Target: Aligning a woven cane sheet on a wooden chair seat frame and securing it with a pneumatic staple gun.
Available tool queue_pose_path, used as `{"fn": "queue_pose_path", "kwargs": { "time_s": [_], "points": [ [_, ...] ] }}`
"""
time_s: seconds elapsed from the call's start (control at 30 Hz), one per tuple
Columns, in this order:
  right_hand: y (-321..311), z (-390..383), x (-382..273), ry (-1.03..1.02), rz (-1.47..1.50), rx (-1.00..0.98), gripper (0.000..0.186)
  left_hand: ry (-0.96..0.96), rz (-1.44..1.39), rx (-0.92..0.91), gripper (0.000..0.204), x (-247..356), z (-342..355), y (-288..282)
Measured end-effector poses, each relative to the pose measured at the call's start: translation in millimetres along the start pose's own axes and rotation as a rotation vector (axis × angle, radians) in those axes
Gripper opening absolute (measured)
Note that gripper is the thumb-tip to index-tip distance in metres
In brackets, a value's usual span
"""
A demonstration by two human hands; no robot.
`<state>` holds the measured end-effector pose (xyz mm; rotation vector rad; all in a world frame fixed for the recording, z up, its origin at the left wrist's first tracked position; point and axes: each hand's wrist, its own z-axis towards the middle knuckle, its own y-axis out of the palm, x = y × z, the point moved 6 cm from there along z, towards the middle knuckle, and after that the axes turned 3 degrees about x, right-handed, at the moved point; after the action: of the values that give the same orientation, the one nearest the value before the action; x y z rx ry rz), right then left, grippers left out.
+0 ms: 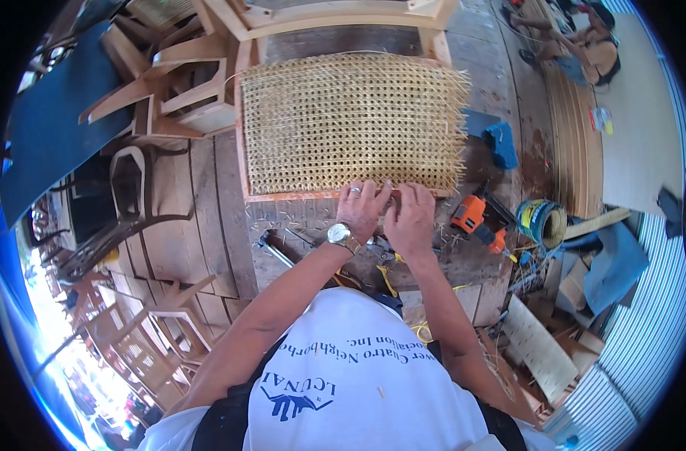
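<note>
- The cane panel [350, 124] lies flat in the middle of the scene, its weave covering a thin wooden frame [283, 197] that shows along the left and near sides
- Loose cane ends stick out raggedly along the panel's right side
- The left hand [364, 207] rests at the panel's near edge, right of its middle, fingers bent and close together over the edge; I cannot tell whether its grip has hold of a strand
- The right hand [409, 222] is just beside it, knuckles up, fingers curled on the same edge near the right corner; its fingertips are partly hidden, so what its grip pinches, if anything, I cannot tell
- A watch [341, 234] sits on the left wrist
- Under the panel is a worn plank bench [262, 264], cane scraps scattered on it
- Near the hands, on the near side, lie a hammer [279, 252] and yellow-handled pliers [388, 274]
- Right of the hands lies an orange and black power tool [475, 216], with a tin [542, 223] beyond it to the right
- A blue case [501, 146] is right of the panel
- Chair frames [196, 83] stand far left, and a person [584, 52] sits far right
</note>
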<state>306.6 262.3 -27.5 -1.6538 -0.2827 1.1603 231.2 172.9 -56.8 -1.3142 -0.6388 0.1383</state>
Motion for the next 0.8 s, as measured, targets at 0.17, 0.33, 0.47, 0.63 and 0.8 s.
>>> {"fn": "queue_pose_path", "kwargs": {
  "time_s": [0.17, 0.33, 0.47, 0.63, 0.8],
  "points": [
    [-7.3, -5.8, 15.4, -0.032, -0.209, -0.016, 0.061, 0.032, 0.073, 0.004, 0.049, 1.5, -1.6, 4.4],
    [-8.9, -6.2, 13.7, -0.042, -0.234, -0.027, 0.057, 0.036, 0.05, 0.066, 0.047, -0.3, 3.0, -2.0],
    [-8.6, -5.1, 11.5, 0.015, -0.257, -0.044, 0.059, 0.02, 0.054, 0.073, 0.046, -4.4, 2.2, 2.7],
    [-8.8, -10.1, 15.5, 0.041, -0.263, -0.076, 0.06, 0.013, 0.04, 0.075, 0.045, -2.2, 3.3, 2.9],
    [-15.8, -43.2, -3.9, -0.015, -0.124, 0.043, 0.064, 0.012, 0.057, 0.05, 0.046, -1.0, 2.2, 3.2]
  ]
}}
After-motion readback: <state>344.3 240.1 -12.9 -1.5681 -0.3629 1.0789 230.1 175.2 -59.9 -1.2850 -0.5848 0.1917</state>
